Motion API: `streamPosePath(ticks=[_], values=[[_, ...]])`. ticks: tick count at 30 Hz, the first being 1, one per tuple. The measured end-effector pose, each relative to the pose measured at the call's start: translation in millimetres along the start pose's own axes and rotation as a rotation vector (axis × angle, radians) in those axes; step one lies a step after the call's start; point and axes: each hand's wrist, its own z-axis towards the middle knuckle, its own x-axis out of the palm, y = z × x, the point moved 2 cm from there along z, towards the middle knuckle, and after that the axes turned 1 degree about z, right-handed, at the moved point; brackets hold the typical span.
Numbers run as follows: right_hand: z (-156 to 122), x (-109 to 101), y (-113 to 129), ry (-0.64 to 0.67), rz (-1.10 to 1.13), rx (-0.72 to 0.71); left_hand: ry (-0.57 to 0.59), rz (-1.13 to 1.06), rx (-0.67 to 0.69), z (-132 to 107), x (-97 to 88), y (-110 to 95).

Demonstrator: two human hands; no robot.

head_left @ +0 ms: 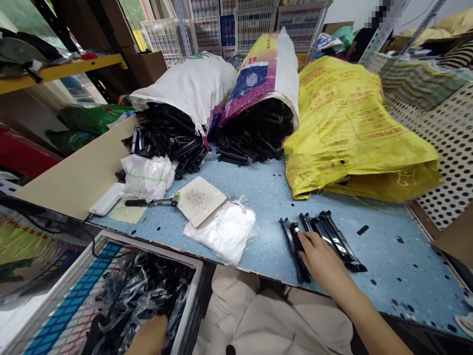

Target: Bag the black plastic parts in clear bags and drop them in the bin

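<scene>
My right hand (323, 259) is on the right side of the blue table, its fingers closed on a long, narrow black plastic part (291, 246). Several similar glossy black parts (334, 236) lie side by side just beyond those fingers. My left hand (151, 336) reaches into the crate (199, 276) at the lower left, over a heap of black parts in clear plastic wrapping (142, 291). Its fingers are hidden, so whether it grips anything does not show.
A small hammer (151, 202) lies by a square board (201, 197) covered in tiny bits. Nearby are a bag of white items (231, 229), a crumpled plastic bag (148, 175) and a white device (106, 198). White sacks (192, 81) spill black parts; a yellow sack (347, 123) stands right.
</scene>
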Motion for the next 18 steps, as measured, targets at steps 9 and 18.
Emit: streamPosePath(ticks=[9,18], values=[[-6,10,5,0.186,0.437,0.239,-0.679,-0.366,0.616,37,-99.7,-188],[16,2,83,0.433,2.011,0.554,-0.426,-0.969,0.503,83,-111.9,-171]])
